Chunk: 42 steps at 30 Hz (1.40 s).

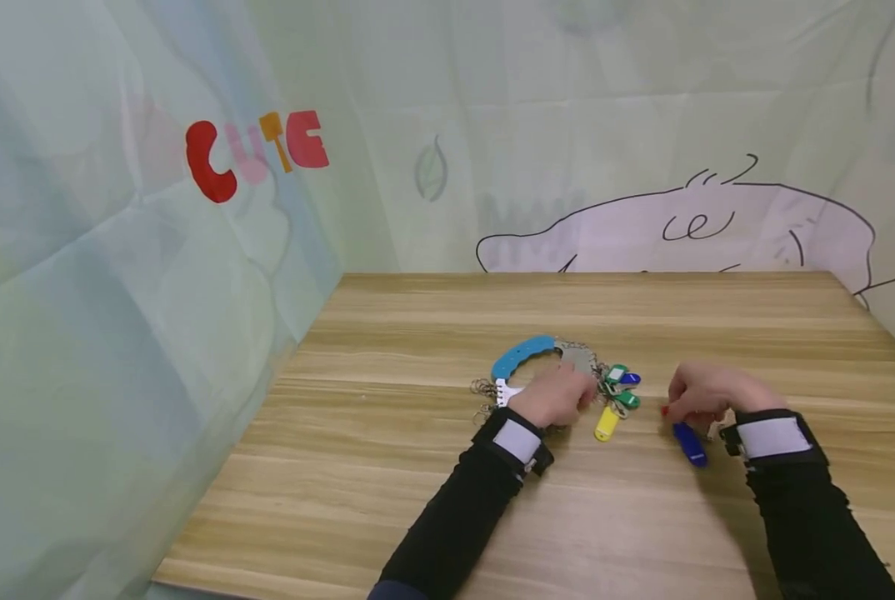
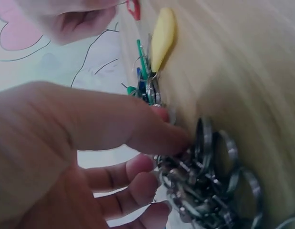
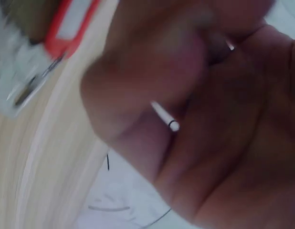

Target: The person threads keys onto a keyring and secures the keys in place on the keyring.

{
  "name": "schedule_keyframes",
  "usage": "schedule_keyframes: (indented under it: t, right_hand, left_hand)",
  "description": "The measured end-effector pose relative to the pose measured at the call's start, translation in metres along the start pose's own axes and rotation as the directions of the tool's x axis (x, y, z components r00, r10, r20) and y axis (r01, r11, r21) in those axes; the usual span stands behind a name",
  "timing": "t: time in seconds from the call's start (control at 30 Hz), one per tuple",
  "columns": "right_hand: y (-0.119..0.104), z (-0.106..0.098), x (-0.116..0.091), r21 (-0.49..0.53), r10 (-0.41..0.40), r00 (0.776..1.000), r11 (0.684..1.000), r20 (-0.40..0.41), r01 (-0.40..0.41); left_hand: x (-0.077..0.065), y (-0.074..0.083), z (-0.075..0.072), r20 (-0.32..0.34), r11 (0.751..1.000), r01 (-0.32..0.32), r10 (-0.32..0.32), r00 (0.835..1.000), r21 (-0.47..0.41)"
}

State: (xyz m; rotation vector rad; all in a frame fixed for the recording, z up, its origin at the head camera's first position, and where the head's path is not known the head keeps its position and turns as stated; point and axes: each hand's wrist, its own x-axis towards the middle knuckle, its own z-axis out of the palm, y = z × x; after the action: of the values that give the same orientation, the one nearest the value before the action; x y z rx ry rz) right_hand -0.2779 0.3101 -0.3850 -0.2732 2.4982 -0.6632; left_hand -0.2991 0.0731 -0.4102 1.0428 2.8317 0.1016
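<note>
Blue tag (image 1: 692,447) | just nearside of right hand (image 1: 720,392), the closer hand | axis slanting near-right | right fingers curled round pale piece (image 3: 163,114); left hand (image 1: 557,394) pinching metal rings (image 2: 205,191)

Hung with pale cloth (image 1: 376,167) beyond the wood-grain tabletop (image 1: 387,350), printed with coloured CUTE letters (image 1: 252,162) at left and a black-outlined drawing (image 1: 620,242) at far right.
</note>
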Motion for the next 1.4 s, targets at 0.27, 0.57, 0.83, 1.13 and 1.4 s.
schedule_keyframes:
  t: [0.27,0.57,0.83,1.13,1.4]
  right_hand:
    - [-0.005,-0.003,0.002,0.05,-0.09,0.996,0.995,-0.03,0.091]
    - [-0.008,-0.009,0.001,0.096,-0.135,0.986,0.985,-0.102,0.145]
    - [-0.009,-0.009,0.004,0.137,-0.157,0.978,0.975,-0.136,0.175]
    - [-0.01,-0.008,0.004,0.167,-0.148,0.978,0.971,-0.148,0.172]
    - [-0.012,-0.004,0.008,0.159,-0.166,0.961,0.966,-0.221,0.203]
  left_hand:
    - [0.004,-0.001,0.003,-0.07,0.998,-0.057,0.059,0.996,0.034]
    - [0.001,-0.006,-0.002,-0.014,0.999,-0.038,0.037,0.999,-0.036]
    - [0.001,-0.003,-0.002,-0.1,0.999,-0.013,0.018,0.995,0.048]
    - [-0.001,-0.003,-0.001,-0.061,0.97,0.238,-0.235,0.97,0.048]
    - [0.004,-0.023,-0.001,-0.043,0.96,0.19,-0.203,0.978,-0.205]
